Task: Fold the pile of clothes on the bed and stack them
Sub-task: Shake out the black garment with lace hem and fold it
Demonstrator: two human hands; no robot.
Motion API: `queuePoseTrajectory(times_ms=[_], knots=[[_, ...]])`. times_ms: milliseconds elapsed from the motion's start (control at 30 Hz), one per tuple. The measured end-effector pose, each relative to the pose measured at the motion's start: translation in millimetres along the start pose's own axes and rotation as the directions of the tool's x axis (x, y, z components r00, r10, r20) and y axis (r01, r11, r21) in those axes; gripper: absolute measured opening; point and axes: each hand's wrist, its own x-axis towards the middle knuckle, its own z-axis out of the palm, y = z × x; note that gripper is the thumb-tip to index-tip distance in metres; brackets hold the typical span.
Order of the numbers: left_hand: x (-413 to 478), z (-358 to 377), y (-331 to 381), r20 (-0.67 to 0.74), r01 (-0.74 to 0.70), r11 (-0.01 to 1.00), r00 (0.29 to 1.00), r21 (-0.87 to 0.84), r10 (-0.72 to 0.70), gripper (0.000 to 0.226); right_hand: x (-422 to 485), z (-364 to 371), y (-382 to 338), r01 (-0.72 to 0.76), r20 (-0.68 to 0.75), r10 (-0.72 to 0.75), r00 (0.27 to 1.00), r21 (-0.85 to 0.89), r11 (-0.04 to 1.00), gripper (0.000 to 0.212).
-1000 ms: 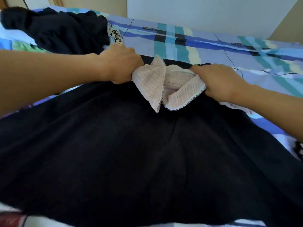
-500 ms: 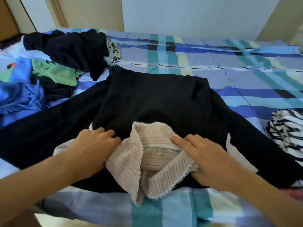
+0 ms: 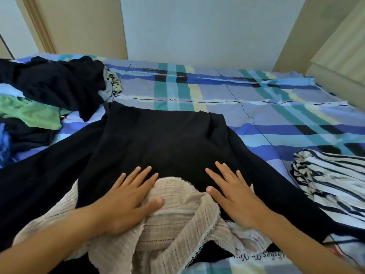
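Observation:
A black garment (image 3: 162, 143) with a cream lace collar (image 3: 177, 220) lies spread on the bed, its top half folded over toward me. My left hand (image 3: 128, 198) lies flat with straight fingers on the black cloth and the collar's left edge. My right hand (image 3: 233, 192) presses flat on the cloth to the collar's right. Neither hand holds anything. A heap of unfolded clothes (image 3: 51, 89), black, green and blue, sits at the far left. A black-and-white striped garment (image 3: 331, 180) lies at the right.
The plaid blue, teal and yellow bedsheet (image 3: 237, 95) stretches behind the garment. Walls close off the bed at the back, and a pale cabinet (image 3: 343, 54) stands at the right. Printed white fabric (image 3: 260, 258) shows near the front edge.
The hands carried the collar end from the far side toward me, folding the garment over. They have let go of the collar and now lie flat with spread fingers on the cloth.

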Motion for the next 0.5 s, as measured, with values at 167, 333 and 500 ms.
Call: queuePoseTrajectory(times_ms=[167,333,500], knots=[[46,-23,-17,-0.163,0.015,1.0,0.987,-0.017,-0.018,0.096,62,-21,-15,0.041,-0.157,-0.041,0.987,-0.007,0.999,0.079],[130,-55,-67,-0.359,0.21,0.964,0.923,0.166,-0.139,0.082,165,-26,-1,-0.042,-0.257,0.061,0.965,0.08,0.996,0.067],[185,-90,-138,-0.481,0.407,0.887,0.835,0.218,-0.265,0.067,227,-45,61,-0.254,-0.492,0.391,0.778,0.322,0.912,0.048]])
